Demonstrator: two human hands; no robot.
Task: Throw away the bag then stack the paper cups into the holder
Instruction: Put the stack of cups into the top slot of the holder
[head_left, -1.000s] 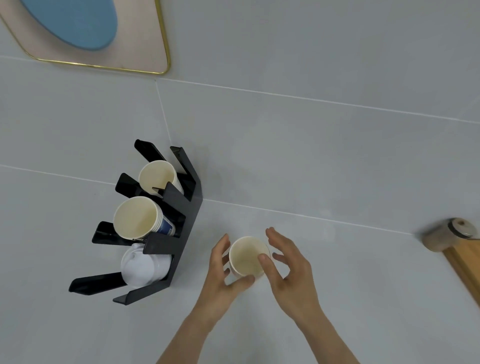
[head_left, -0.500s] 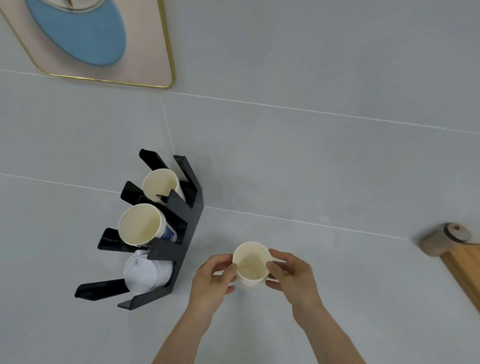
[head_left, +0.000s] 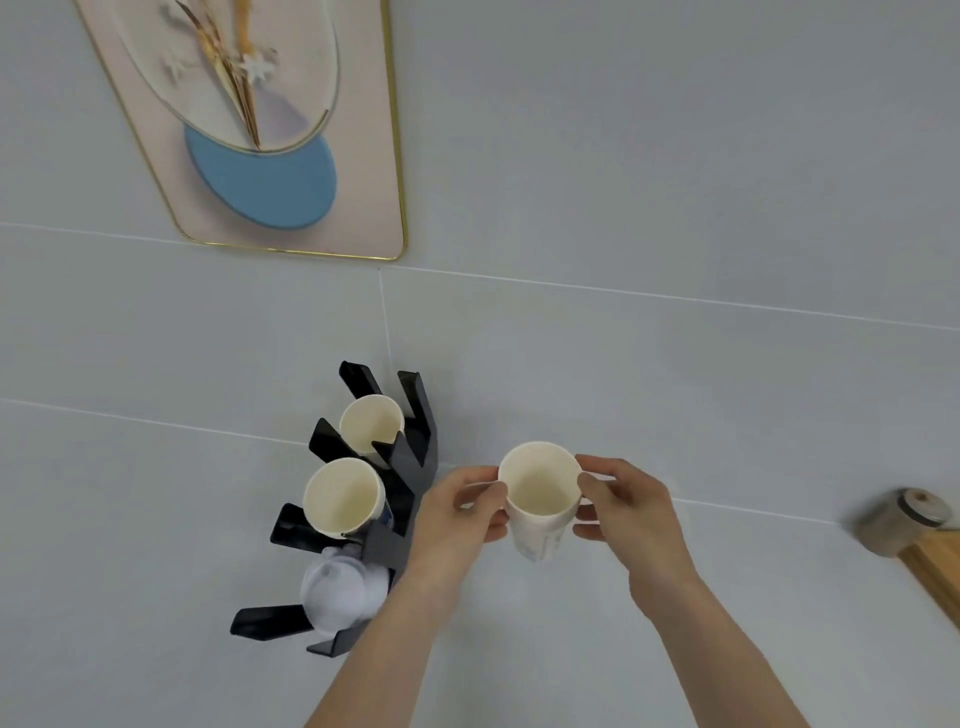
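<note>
A cream paper cup (head_left: 540, 499) is held upright, lifted off the grey surface, between both hands. My left hand (head_left: 457, 514) grips its left side and my right hand (head_left: 628, 506) grips its right side at the rim. To the left stands the black holder (head_left: 410, 457) with slanted fins. Its back slot has a paper cup (head_left: 371, 423), its middle slot a stack of cups (head_left: 343, 496), and its front slot white lids (head_left: 340, 592). No bag is in view.
A gold-framed pink picture (head_left: 270, 130) with a blue disc hangs at the upper left. A round wooden-looking piece (head_left: 904, 522) and a wooden edge (head_left: 935, 566) sit at the right. Pale grey tiled surface lies all around.
Both hands closed on the cup and raised it off the surface. The camera tilted up, bringing more of the picture into view.
</note>
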